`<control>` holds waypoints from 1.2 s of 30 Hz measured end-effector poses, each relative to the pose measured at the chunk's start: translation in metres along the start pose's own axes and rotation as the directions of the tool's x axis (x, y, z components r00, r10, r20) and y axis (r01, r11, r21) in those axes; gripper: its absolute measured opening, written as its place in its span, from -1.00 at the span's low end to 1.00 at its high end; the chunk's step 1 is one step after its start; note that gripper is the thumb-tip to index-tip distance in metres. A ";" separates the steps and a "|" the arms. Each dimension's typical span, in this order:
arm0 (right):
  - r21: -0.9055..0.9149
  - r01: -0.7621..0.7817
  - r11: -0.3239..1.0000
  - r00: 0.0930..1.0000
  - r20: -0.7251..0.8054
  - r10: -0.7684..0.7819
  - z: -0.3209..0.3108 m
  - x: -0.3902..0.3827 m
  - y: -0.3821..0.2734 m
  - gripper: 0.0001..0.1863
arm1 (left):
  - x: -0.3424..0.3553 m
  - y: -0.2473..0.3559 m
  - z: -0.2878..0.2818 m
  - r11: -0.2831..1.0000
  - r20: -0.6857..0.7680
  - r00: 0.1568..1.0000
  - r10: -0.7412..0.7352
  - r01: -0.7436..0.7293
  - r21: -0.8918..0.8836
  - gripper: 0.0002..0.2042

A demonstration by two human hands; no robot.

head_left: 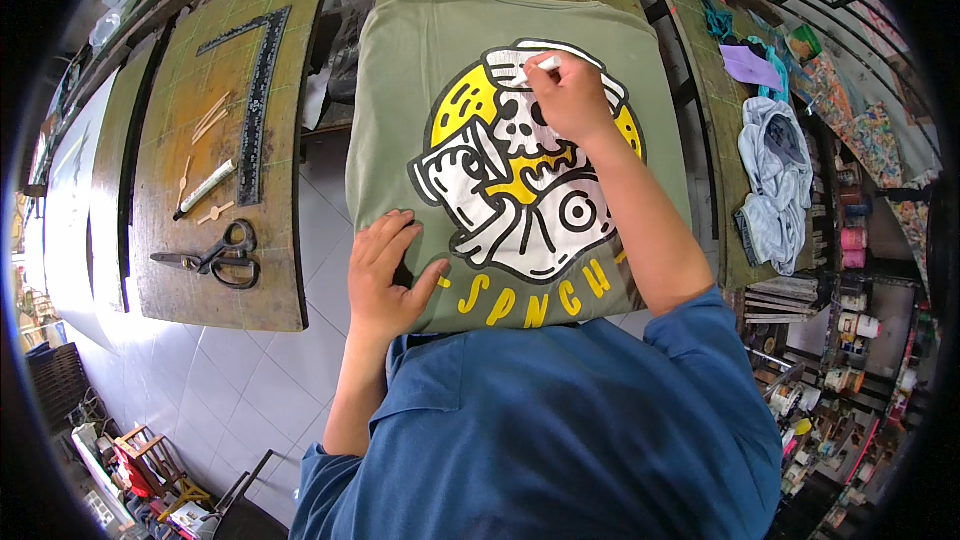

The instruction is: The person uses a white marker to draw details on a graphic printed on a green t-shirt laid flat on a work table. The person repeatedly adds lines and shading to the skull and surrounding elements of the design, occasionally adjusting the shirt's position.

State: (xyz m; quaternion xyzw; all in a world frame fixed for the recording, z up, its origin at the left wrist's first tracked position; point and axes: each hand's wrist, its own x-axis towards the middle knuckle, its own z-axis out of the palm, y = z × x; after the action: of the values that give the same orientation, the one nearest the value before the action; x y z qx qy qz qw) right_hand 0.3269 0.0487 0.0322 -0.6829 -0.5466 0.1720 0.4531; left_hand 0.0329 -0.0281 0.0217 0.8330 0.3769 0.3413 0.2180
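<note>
An olive-green T-shirt [400, 90] lies spread over a board in front of me. It bears a large skull print [520, 128] in white, black and yellow, with an arc of yellow lettering below. My right hand [572, 98] pinches a small white stick [548, 65], whose kind I cannot make out, over the skull's striped cap. The fingers hide its lower end and part of the skull. At the shirt's lower left edge, my left hand [392, 278] rests flat on the cloth, fingers apart, holding nothing.
On the left board [170, 285] lie black-handled scissors [228, 255], a white marker-like tube [207, 188], several thin wooden sticks [212, 118] and a dark L-shaped ruler [258, 105]. Crumpled pale cloth [775, 180] sits on the right board. Shelves with containers [850, 330] stand beyond it.
</note>
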 end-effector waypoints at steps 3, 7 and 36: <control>-0.224 0.071 0.972 0.997 0.021 -0.068 0.002 -0.001 -0.014 -0.79 | 0.000 -0.003 0.001 1.000 -0.009 1.000 -0.001 0.001 -0.012 -0.58; -0.084 0.026 0.996 0.999 0.029 -0.024 0.010 -0.001 -0.016 -0.81 | -0.001 -0.001 0.001 1.000 -0.019 1.000 0.002 -0.002 -0.013 -0.58; -0.121 0.097 0.988 0.995 0.021 -0.095 0.007 -0.004 -0.021 -0.83 | -0.001 -0.002 0.001 1.000 -0.020 1.000 0.001 -0.002 -0.018 -0.58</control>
State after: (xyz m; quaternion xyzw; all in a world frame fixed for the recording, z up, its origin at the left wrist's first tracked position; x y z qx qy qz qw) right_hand 0.3081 0.0478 0.0448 -0.6808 -0.5918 0.1218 0.4140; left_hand 0.0318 -0.0278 0.0190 0.8279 0.3753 0.3530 0.2215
